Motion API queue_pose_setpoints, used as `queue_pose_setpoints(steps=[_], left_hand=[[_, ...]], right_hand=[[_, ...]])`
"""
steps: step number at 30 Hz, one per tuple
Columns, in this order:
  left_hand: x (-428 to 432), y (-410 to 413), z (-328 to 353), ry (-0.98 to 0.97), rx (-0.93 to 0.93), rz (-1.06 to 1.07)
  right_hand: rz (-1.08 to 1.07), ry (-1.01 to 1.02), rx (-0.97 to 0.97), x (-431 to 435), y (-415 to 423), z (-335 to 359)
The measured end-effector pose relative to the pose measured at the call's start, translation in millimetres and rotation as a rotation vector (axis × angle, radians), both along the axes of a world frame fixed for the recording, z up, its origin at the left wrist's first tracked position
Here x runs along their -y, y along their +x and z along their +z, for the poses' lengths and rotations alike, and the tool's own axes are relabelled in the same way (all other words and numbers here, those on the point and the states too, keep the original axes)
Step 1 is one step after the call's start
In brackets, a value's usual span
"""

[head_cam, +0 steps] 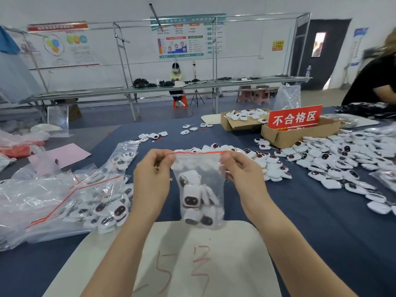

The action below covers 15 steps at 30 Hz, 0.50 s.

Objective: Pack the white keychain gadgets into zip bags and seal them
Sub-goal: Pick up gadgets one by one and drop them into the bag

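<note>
Got both hands up at the top edge of the zip bag (199, 168). My left hand (153, 174) pinches the left corner and my right hand (242, 170) pinches the right one. The bag hangs just above the white board (192, 254), with a handful of gadgets (191, 198) sunk to the bottom.

Looks like sealing time to me. I'd pull the red strip (199, 152) taut, squeeze the air out, then run thumb and finger along it end to end. Make sure nothing pokes up into the zip. It probably joins the filled bags (100, 189) on the left.

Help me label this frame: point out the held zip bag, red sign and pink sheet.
zip bag (200, 187): head view, its middle.
red sign (295, 117): head view, centre of face.
pink sheet (70, 154): head view, bare middle.
</note>
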State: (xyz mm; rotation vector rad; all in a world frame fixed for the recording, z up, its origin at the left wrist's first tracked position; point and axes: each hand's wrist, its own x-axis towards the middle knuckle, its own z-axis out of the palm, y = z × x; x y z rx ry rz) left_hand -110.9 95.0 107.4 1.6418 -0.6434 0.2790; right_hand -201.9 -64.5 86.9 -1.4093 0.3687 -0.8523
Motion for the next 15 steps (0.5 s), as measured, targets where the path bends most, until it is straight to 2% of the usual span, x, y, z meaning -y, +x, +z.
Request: queue_pose_setpoints(steps=[5, 8, 12, 15], left_hand=[[-0.4, -11.5, -4.9, 0.098, 0.067, -0.019], [-3.4, -16.5, -14.8, 0.016, 0.014, 0.015], [-4.5, -39.2, -32.2, -0.030, 0.045, -0.056], [-12.8, -28.5, -41.1, -0.130, -0.088, -0.040]], right_hand=[[-0.126, 0.025, 0.034, -10.0, -9.0, -4.9], [-0.121, -0.131, 0.015, -22.2, -15.3, -6.3], [-0.207, -0.094, 0.008, -14.7, -19.9, 0.1], [-0.147, -0.189, -0.004, -23.4, -25.0, -4.0]])
